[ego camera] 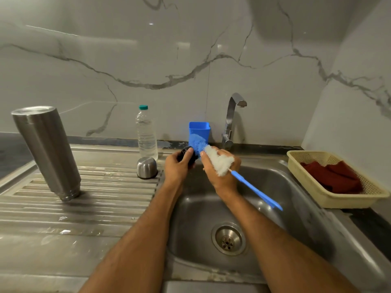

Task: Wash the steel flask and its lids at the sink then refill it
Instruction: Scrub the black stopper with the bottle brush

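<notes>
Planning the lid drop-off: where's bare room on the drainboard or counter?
Free: the ribbed drainboard between the upturned flask and steel cap, and all of it in front of them down to the near edge. Crowded: the back strip by the water bottle and blue cup; right of the sink, the basket fills the counter.

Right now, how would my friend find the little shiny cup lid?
Start at the ribbed steel draining board left of the sink. At its back edge stands a clear water bottle, and the steel cap sits just before it. It is small, domed, dark-rimmed, unlike the tall flask.
</notes>
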